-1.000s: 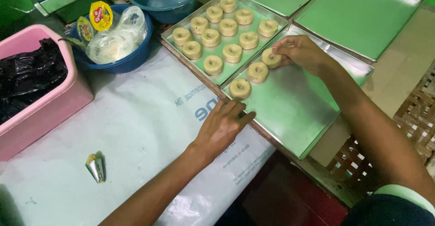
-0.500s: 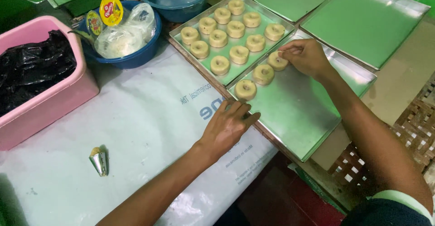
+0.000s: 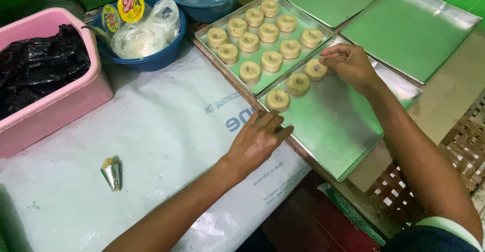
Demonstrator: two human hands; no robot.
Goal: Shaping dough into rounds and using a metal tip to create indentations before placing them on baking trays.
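Dough ring (image 3: 316, 69): pale, round, dimpled at the centre, lying on the near metal tray (image 3: 333, 131), at the far end of a diagonal row of three. Second ring (image 3: 298, 84) just beside it; third ring (image 3: 278, 100) nearest the tray's corner.

Right hand (image 3: 348, 66): fingertips bunched and curled down at the first ring's far edge, touching it or nearly so (contact point partly hidden by the fingers); not lifted, so cannot tell whether it is pinched or merely touched.

Left hand (image 3: 257, 141): flat, fingers spread lightly, holding nothing; palm on the white plastic sheet (image 3: 151, 146), fingertips at the near tray's edge, close to the third ring.

Surroundings: filled tray (image 3: 209, 32) behind, eleven rings in rows. Two bare trays (image 3: 419, 30) further right. Blue bowl (image 3: 146, 60) with plastic bags, pink tub (image 3: 60, 105) with black plastic, small foil cone (image 3: 111, 173) on the sheet, well apart from both hands.
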